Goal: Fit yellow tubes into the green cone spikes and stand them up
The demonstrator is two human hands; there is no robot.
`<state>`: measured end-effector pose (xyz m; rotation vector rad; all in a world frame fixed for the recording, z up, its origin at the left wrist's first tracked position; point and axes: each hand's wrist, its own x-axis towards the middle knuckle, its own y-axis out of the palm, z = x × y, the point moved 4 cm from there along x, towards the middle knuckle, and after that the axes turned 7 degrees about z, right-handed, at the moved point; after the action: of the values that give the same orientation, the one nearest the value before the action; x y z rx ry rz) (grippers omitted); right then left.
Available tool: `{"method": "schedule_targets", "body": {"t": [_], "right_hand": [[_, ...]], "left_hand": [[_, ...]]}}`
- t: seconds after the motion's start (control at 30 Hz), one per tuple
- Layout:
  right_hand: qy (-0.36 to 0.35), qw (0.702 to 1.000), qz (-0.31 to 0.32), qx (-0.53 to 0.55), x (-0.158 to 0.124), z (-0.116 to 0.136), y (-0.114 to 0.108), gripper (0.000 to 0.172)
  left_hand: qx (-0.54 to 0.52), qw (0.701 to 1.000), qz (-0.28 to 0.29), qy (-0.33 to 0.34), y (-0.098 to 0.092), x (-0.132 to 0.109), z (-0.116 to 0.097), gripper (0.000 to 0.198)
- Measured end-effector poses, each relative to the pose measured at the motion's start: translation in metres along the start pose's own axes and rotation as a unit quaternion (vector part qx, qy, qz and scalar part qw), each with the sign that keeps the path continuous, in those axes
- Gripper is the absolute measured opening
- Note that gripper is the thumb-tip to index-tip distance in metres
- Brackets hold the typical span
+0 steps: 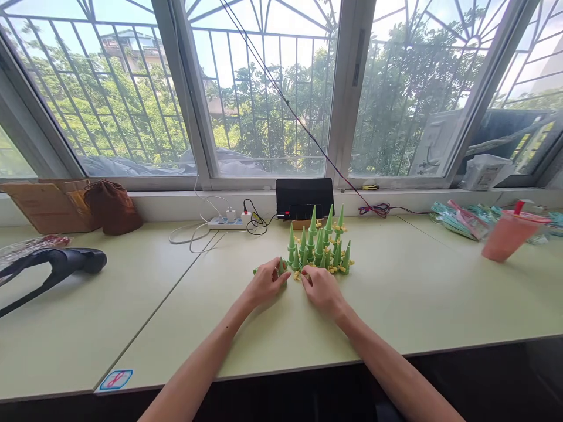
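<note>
Green pointed cones with small yellow pieces at their bases stand upright in a close group on the table. At the group's left front edge, my left hand has its fingers curled round a single green cone, whose tip shows between thumb and fingers. My right hand is at the front of the group, thumb and fingertips pinched together. What they hold, if anything, is too small to make out. A yellow piece lies between the two hands, near the right fingertips.
Behind the cones a black tablet leans by the window sill. A power strip with cables is at back left. A brown pouch and a black curved object are farther left. On the right stand a pink drink cup and plastic packets.
</note>
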<state>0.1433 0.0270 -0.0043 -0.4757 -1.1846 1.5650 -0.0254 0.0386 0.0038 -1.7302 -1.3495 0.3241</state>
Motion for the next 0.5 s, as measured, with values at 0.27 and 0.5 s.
{"method": "schedule_targets", "body": {"t": [0.27, 0.5], "right_hand": [[-0.137, 0.989, -0.026, 0.049, -0.007, 0.017, -0.001, 0.022], [-0.171, 0.985, 0.007, -0.012, -0.009, 0.022, 0.004, 0.032]], "left_hand": [[-0.026, 0.981, -0.189, -0.042, -0.027, -0.005, 0.002, 0.044], [0.029, 0.970, -0.226, -0.086, -0.032, -0.014, 0.009, 0.019]]}}
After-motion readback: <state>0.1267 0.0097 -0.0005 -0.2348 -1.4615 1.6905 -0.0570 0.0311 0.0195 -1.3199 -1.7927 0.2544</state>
